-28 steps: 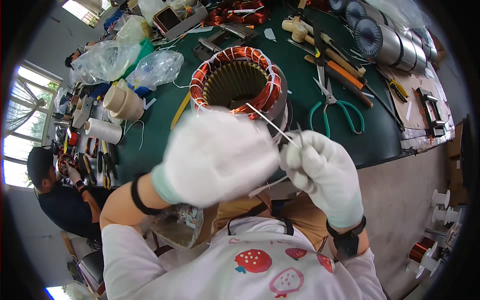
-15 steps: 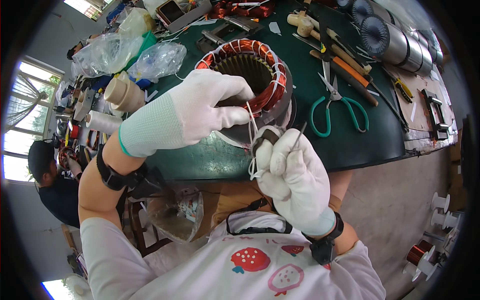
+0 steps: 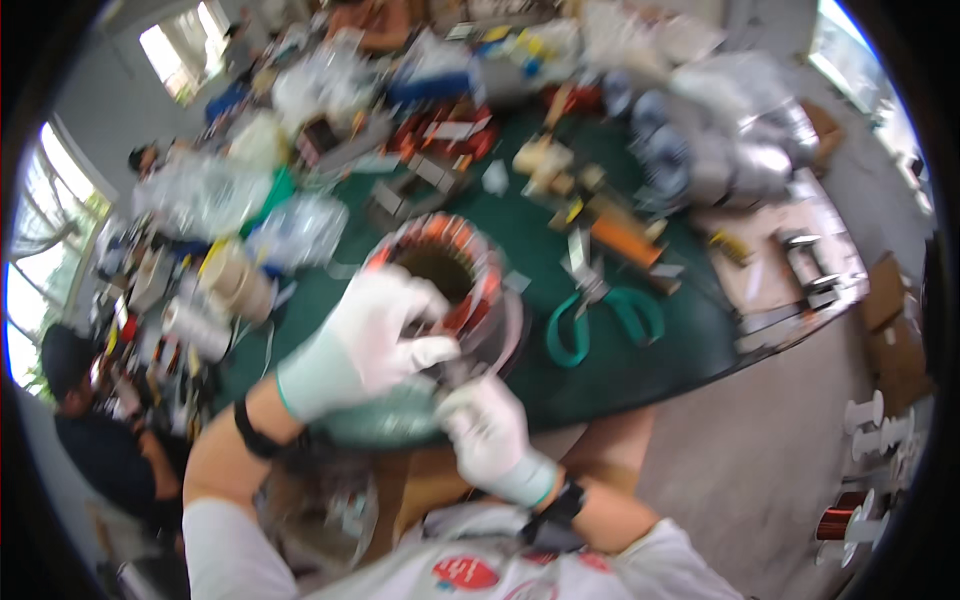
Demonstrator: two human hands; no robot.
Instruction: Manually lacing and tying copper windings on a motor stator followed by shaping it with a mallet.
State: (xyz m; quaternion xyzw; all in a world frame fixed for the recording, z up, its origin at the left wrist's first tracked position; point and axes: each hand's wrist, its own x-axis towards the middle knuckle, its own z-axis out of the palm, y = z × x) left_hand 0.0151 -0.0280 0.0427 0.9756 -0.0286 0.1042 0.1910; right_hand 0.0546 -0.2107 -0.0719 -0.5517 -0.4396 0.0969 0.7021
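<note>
I see my left hand (image 3: 375, 335) curled over the near rim of the copper-wound stator (image 3: 447, 285); my right hand (image 3: 485, 430), just below the stator, looks closed, though blur hides on what.

Left hand (image 3: 372, 338) gloved white, forearm bare with dark wristband, reaching up-right, fingers curled in loose grip. Right hand (image 3: 487, 430) gloved white, just below left, fingers bunched tight; dark band at wrist. Picture blurred; contents of either grip unclear.

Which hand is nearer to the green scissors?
Right. The right hand is below-left of the scissors, apart from them. The left hand is farther left, on the stator.
</note>
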